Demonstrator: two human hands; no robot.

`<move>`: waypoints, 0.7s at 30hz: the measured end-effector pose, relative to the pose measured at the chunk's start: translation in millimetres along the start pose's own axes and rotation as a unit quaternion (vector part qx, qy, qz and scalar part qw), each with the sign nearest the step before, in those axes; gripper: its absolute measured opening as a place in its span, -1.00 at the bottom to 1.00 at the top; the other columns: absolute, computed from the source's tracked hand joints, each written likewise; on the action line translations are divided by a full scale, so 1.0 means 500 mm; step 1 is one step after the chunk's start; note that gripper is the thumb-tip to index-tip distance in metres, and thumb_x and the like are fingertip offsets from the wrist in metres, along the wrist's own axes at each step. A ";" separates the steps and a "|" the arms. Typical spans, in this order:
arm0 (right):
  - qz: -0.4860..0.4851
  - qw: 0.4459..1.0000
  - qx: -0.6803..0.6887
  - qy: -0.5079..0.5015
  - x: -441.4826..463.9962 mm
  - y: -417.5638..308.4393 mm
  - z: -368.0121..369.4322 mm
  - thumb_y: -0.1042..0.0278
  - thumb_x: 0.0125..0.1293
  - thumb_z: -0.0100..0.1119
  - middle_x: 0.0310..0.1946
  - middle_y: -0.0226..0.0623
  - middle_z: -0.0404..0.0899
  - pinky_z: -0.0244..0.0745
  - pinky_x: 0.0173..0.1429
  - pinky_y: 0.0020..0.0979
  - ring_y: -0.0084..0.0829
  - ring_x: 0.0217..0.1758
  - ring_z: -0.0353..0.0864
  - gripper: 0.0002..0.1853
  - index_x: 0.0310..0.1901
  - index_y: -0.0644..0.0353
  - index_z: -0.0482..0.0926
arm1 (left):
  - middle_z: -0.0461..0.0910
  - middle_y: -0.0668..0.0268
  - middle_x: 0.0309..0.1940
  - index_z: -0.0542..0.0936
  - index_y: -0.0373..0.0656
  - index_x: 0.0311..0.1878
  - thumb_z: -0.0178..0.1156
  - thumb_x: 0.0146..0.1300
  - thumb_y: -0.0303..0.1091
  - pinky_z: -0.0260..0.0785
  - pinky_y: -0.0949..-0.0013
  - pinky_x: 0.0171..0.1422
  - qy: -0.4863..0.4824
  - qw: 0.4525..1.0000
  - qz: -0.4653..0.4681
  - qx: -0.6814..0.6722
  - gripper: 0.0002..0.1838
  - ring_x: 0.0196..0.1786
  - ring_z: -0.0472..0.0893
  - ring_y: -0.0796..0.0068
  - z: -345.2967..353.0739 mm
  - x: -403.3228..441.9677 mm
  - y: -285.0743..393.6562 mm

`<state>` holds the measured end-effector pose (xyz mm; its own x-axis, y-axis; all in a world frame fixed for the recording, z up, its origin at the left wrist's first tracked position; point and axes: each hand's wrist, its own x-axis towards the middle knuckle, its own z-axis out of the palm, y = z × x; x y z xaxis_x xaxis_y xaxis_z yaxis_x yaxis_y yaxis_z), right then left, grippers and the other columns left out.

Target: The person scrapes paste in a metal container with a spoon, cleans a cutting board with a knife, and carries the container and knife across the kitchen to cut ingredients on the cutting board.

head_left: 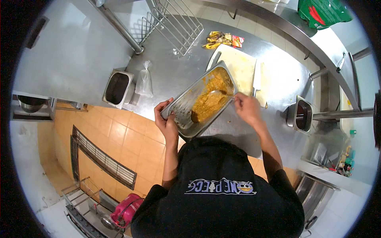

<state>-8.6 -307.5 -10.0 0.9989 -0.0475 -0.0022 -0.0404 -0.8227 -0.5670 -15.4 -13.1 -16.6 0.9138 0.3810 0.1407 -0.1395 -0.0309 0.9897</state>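
Pan (183, 114) clasped in left fingers (160, 105)

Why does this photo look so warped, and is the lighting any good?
Head view: strongly rounded, probably by a wide lens, with black corners and a bowed upper shelf; head view: white glare washes out part of the metal table; head view: the orange-brown mash is clearly lit, though the far-right bottles look indistinct.
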 end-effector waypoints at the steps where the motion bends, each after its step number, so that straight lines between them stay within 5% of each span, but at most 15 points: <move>1: 0.004 0.999 0.007 0.034 0.006 0.008 -0.012 0.29 0.32 0.22 -0.45 -0.11 0.72 0.60 -0.19 0.00 0.02 -0.35 0.73 -0.85 -0.14 0.07 0.71 | 0.66 -0.03 0.16 0.46 -0.29 0.11 -0.03 0.11 -0.86 0.34 0.24 0.46 -0.004 1.000 0.012 0.001 -0.52 0.28 0.62 0.24 -0.001 0.000 -0.003; 12: 0.005 0.996 -0.074 0.049 0.035 0.082 0.016 0.29 0.35 0.19 -0.52 -0.02 0.67 0.57 -0.24 0.00 0.05 -0.41 0.70 -0.86 -0.17 0.07 0.71 | 0.66 -0.04 0.16 0.45 -0.29 0.10 -0.06 0.10 -0.86 0.33 0.24 0.47 -0.002 1.000 0.018 -0.023 -0.51 0.28 0.62 0.23 -0.001 0.001 -0.012; 21: 0.024 0.969 0.197 -0.149 -0.007 0.029 0.076 0.29 0.28 0.25 -0.35 0.02 0.73 0.60 -0.05 -0.03 0.06 -0.24 0.73 -0.82 -0.19 0.16 0.74 | 0.64 -0.05 0.18 0.43 -0.30 0.12 -0.09 0.08 -0.86 0.31 0.24 0.48 -0.002 1.000 0.006 -0.021 -0.49 0.31 0.60 0.21 0.000 0.004 -0.007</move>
<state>-11.8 -297.6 -49.7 0.9612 0.1331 -0.2417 -0.1338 -0.5412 -0.8302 -12.9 -12.0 -19.8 0.9135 0.3770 0.1530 -0.1668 0.0041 0.9860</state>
